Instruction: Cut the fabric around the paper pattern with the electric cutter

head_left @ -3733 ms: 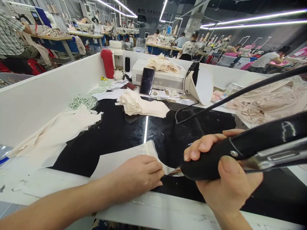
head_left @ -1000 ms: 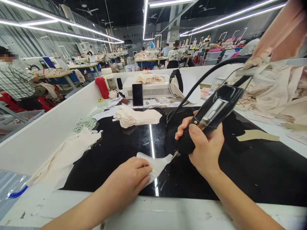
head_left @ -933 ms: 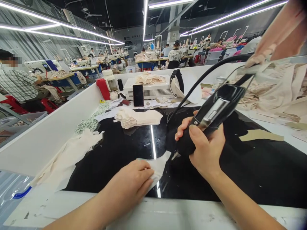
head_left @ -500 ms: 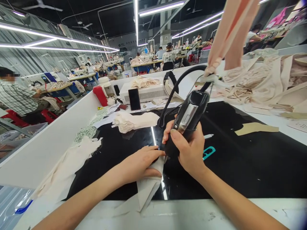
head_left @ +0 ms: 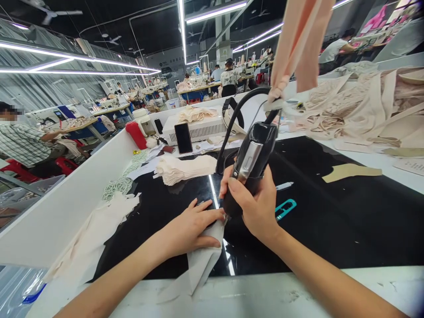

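Observation:
My left hand (head_left: 194, 227) lies with fingers spread on a pale cloth piece (head_left: 202, 265), pressing it against the black work surface (head_left: 331, 221). My right hand (head_left: 255, 198) is wrapped round a black corded electric hand tool (head_left: 251, 150) with a silver metal plate on its side. The tool's lower end is at the cloth's far edge, close to my left index finger; its working tip is mostly hidden. Pink fabric strips (head_left: 294, 48) are tied to a wire loop at the tool's top. Turquoise thread snips (head_left: 285, 209) lie just right of my right hand.
Behind the hands lie stacked cloth pieces (head_left: 185, 168) and a phone (head_left: 183, 138). Loose pale cloth (head_left: 96, 229) rests at left. A tan pattern piece (head_left: 351, 172) and heaped fabric (head_left: 357, 106) are at right. A low white wall (head_left: 66, 190) edges the table; people sew beyond.
The view has shifted slightly. My left fingers have spread a little more on the cloth. The tool and my right hand appear slightly further left, still at the cloth's edge.

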`<state>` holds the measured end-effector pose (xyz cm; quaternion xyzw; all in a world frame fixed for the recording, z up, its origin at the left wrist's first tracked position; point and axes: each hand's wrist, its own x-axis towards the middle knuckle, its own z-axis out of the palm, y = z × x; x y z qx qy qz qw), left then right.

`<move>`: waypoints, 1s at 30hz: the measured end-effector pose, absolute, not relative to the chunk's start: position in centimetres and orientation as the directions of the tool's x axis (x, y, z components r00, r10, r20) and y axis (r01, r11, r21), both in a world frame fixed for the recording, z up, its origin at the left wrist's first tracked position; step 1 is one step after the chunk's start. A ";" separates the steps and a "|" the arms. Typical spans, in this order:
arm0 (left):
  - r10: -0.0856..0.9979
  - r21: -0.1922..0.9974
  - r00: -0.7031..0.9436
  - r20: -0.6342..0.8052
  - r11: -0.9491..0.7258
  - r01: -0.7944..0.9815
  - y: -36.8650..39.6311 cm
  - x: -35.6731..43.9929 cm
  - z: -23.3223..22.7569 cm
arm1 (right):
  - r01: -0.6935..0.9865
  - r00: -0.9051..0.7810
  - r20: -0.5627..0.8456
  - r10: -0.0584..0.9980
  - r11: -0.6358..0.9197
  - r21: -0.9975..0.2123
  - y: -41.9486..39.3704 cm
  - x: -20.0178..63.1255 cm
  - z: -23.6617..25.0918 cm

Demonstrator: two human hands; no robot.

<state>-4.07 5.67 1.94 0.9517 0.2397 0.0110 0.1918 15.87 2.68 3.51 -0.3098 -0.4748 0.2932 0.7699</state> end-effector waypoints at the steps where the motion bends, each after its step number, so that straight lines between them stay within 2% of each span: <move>1: 0.456 0.368 0.887 -0.072 -0.814 0.448 5.7 -4.1 2.0 | -0.161 0.381 0.551 0.742 0.640 -0.751 2.7 15.9 3.6; 13: 0.458 0.378 0.882 -0.116 -0.801 0.465 5.5 -3.5 2.8 | -0.116 0.372 0.535 0.758 0.610 -0.784 2.3 15.7 3.4; 20: 0.466 0.393 0.881 -0.086 -0.796 0.460 5.3 -3.3 2.9 | -0.217 0.366 0.528 0.766 0.622 -0.752 1.2 15.1 3.8; 26: 0.471 0.474 0.872 -0.132 -0.742 0.473 5.6 -3.4 3.0 | -0.168 0.375 0.500 0.780 0.588 -0.791 0.6 14.9 3.9; 30: 0.449 0.496 0.885 -0.122 -0.745 0.446 6.0 -3.7 2.5 | -0.251 0.364 0.466 0.806 0.567 -0.785 0.1 14.8 3.8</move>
